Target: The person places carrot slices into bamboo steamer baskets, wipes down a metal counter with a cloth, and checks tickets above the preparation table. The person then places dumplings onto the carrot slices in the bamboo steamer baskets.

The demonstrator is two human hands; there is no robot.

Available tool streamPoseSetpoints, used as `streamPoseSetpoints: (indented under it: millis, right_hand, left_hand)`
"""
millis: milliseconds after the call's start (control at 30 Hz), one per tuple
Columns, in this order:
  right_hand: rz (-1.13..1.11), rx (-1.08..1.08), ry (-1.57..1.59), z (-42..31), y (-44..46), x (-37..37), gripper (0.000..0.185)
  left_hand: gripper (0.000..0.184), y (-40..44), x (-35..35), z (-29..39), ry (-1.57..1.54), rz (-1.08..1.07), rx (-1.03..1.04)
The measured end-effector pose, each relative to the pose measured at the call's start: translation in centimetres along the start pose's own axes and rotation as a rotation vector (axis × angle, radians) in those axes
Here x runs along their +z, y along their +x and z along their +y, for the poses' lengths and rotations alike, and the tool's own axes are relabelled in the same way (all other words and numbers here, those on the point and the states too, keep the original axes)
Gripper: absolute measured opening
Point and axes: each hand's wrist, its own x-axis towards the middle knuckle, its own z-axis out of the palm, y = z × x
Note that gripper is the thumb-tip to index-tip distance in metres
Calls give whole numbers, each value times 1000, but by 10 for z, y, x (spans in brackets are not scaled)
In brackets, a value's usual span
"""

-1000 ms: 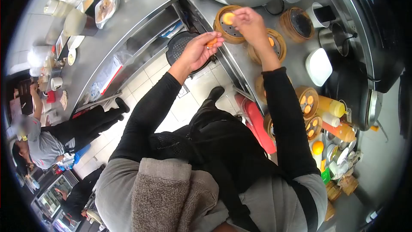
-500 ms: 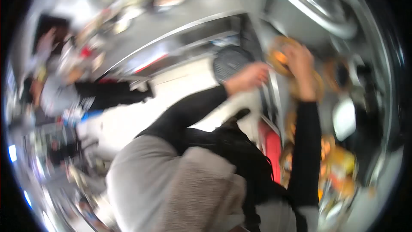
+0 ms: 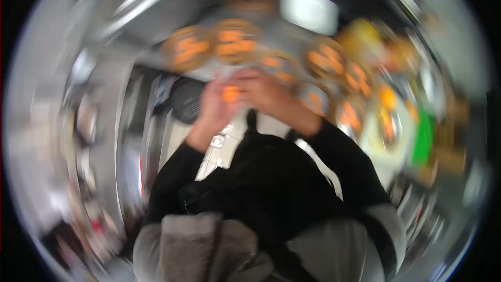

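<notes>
Meeting at a small orange bit (image 3: 231, 93): the left hand (image 3: 211, 107) and the right hand (image 3: 263, 93)

The two hands are very close together, and the orange bit is in the middle, between them. The left hand is on the left of the orange bit, and the right hand is on its right. It is all too blurry to see the fingertips, so I cannot tell which hand pinches the bit, or if both do.

Above the orange bit, and a little to its left, is one round basket (image 3: 168, 53). Straight above the bit is a second basket (image 3: 235, 61). Both have bright orange pieces inside. More small baskets (image 3: 310, 58) are to the right of the bit, with orange in them too. A white plate (image 3: 309, 10) is higher up and to the right of the bit. A green thing (image 3: 422, 136) is far off to its right and lower down. A round black thing (image 3: 187, 100) is to the left of the bit, past the left hand. A brown towel (image 3: 188, 245) is well below the bit, on the person's grey shirt (image 3: 331, 250)
</notes>
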Motion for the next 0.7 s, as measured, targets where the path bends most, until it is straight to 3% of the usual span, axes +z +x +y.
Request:
streamPoseSetpoints:
  millis: [33, 133, 200, 233, 300, 367, 467, 533, 567, 633, 667, 700]
  right_hand:
    - [139, 23, 64, 4, -21, -3, 23]
    - [186, 221, -127, -20, -80, -51, 18]
    - [331, 559, 38, -41, -115, -65, 19]
    - [350, 559, 36, -48, -134, -77, 19]
    - [539, 553, -72, -59, -187, -108, 19]
    - [602, 613, -99, -69, -241, -133, 19]
    - [739, 494, -294, -76, -314, -161, 22]
    - [795, 753, 32, -80, -358, -183, 19]
    - [799, 749, 29, -76, -380, -192, 19]
    - [947, 762, 321, -61, -419, -204, 21]
    - [1002, 733, 345, -53, -437, -216, 21]
    - [1053, 699, 373, -44, -455, -229, 20]
  left_hand:
    - [42, -2, 42, -5, -22, 16, -93]
    - [45, 33, 68, -55, 11, -235, -312]
    - [50, 26, 110, -92, 293, -107, -220]
    - [50, 27, 122, -111, 309, -114, -224]
    - [55, 44, 153, -157, 362, -221, -428]
    - [55, 45, 196, -213, 432, -170, -467]
    - [58, 56, 237, -289, 427, -222, -572]
    - [59, 64, 259, -335, 403, -233, -634]
    - [59, 65, 272, -356, 406, -238, -633]
    - [63, 57, 297, -386, 306, -212, -620]
    - [48, 59, 303, -395, 276, -209, -544]
    - [48, 70, 298, -399, 270, -193, -508]
